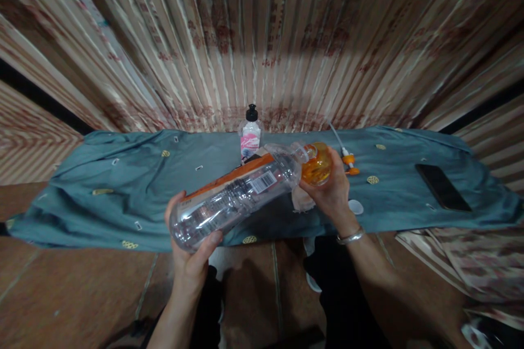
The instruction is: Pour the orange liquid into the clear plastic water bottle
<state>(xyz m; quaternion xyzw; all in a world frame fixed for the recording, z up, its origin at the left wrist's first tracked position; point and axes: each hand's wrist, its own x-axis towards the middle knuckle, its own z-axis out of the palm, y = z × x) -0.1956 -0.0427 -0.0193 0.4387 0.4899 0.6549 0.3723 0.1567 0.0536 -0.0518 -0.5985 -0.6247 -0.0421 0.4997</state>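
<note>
My left hand (pixel 192 262) grips the base of a large clear plastic bottle (pixel 241 196) with an orange label. The bottle lies tilted, its base low on the left and its neck raised to the right. In my right hand (pixel 331 191) is a smaller bottle of orange liquid (pixel 317 163), turned toward the large one. The necks of the two bottles meet or overlap; I cannot tell whether liquid is passing. An orange pump top (pixel 349 161) with a clear tube lies just beyond my right hand, and a white cap (pixel 356 206) lies near my right wrist.
A white and pink bottle with a black cap (pixel 251 133) stands at the back of the cloth-covered table (pixel 123 185). A pale cloth (pixel 302 199) lies under the bottles. At the right is a black phone (pixel 442 187). Pleated curtains (pixel 262 38) hang behind.
</note>
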